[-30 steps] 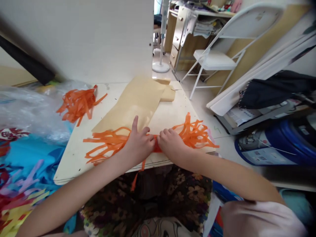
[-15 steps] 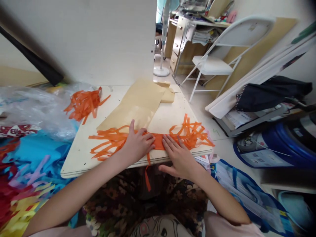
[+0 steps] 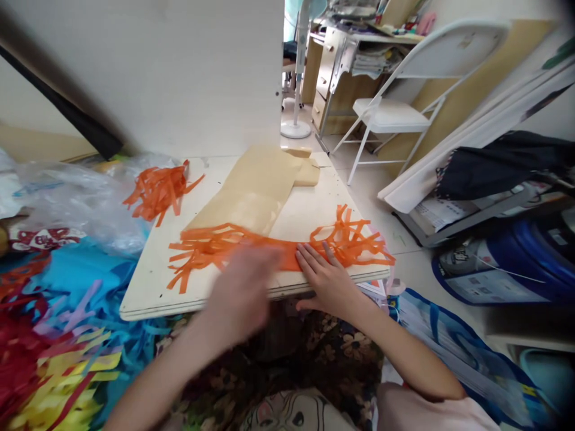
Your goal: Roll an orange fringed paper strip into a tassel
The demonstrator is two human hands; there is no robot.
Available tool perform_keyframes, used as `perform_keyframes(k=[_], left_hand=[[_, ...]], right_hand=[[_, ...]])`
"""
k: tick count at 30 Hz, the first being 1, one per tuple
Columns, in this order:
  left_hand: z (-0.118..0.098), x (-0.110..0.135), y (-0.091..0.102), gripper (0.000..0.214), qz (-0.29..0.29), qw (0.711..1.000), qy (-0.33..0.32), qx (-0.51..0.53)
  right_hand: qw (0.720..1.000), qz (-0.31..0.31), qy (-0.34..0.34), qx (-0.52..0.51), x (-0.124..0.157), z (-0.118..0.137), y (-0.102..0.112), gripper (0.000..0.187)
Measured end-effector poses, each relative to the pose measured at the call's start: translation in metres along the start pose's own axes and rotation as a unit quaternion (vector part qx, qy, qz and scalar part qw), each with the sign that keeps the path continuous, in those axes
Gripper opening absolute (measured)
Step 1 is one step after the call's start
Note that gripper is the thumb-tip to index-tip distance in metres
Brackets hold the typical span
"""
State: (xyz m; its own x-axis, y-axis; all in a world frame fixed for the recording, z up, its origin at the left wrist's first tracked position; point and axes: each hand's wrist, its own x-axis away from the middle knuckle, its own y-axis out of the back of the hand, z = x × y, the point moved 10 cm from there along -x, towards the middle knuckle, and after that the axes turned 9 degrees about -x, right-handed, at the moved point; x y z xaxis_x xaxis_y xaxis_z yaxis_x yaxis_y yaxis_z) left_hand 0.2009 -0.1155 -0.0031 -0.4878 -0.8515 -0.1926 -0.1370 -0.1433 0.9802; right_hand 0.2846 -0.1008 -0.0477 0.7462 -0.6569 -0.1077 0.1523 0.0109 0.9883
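Observation:
An orange paper strip with fringed ends point(image 3: 287, 251) lies across the near part of a pale wooden board point(image 3: 305, 209). My right hand point(image 3: 326, 278) lies flat and open, its fingers pressing the strip's middle near the board's front edge. My left hand point(image 3: 240, 290) is lifted off the strip and smeared by motion, just in front of the board's edge; its fingers cannot be made out. A tan paper sheet point(image 3: 251, 194) lies on the board behind the strip.
A second orange fringe pile point(image 3: 157, 188) sits at the board's far left beside clear plastic wrap point(image 3: 67, 197). Coloured fringed paper point(image 3: 49, 335) is heaped at the left. A white folding chair point(image 3: 395, 114) and cluttered floor with blue packaging point(image 3: 489, 269) lie to the right.
My left hand has lifted off the strip and pulled back toward me. My right hand went from closed on the strip to flat on it and stays there.

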Motion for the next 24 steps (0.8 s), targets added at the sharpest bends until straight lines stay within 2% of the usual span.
perform_keyframes(k=[2, 4, 6, 8, 10, 12, 16, 18, 20, 24], left_hand=[[-0.052, -0.009, -0.024, 0.047, -0.027, 0.997, -0.066, -0.038], [-0.071, -0.015, -0.045, 0.053, -0.042, 0.995, -0.061, -0.071], [-0.068, -0.015, -0.055, 0.057, -0.048, 0.994, -0.034, -0.095], [-0.054, -0.010, -0.054, 0.055, -0.049, 0.992, -0.012, -0.115], [-0.040, -0.003, -0.048, 0.050, -0.056, 0.989, 0.007, -0.135], [-0.033, 0.004, -0.038, 0.040, -0.085, 0.983, 0.015, -0.163], [-0.042, 0.014, -0.016, 0.023, -0.179, 0.966, -0.024, -0.186], [-0.048, 0.016, -0.010, 0.018, -0.202, 0.964, -0.045, -0.170], [-0.050, 0.016, -0.007, 0.015, -0.214, 0.963, -0.054, -0.156], [-0.051, 0.014, -0.007, 0.010, -0.223, 0.959, -0.054, -0.164]], right_hand=[[1.000, 0.000, 0.004, 0.006, 0.001, 0.000, 0.000, 0.075], [1.000, 0.002, 0.003, 0.016, 0.002, -0.002, -0.001, 0.065], [1.000, 0.003, 0.002, 0.024, 0.003, -0.004, -0.001, 0.060], [1.000, 0.003, 0.008, 0.027, 0.003, -0.005, 0.000, 0.059], [0.999, 0.004, 0.019, 0.027, 0.002, -0.005, 0.001, 0.060], [0.999, 0.005, 0.030, 0.026, 0.002, -0.004, 0.002, 0.062], [0.998, -0.009, 0.058, 0.029, 0.006, -0.001, 0.004, 0.061], [0.997, -0.035, 0.063, 0.040, 0.010, 0.001, 0.006, 0.055], [0.992, -0.087, 0.058, 0.064, 0.014, 0.006, 0.012, 0.047], [0.972, -0.183, 0.082, 0.122, 0.021, 0.032, 0.025, 0.029]])
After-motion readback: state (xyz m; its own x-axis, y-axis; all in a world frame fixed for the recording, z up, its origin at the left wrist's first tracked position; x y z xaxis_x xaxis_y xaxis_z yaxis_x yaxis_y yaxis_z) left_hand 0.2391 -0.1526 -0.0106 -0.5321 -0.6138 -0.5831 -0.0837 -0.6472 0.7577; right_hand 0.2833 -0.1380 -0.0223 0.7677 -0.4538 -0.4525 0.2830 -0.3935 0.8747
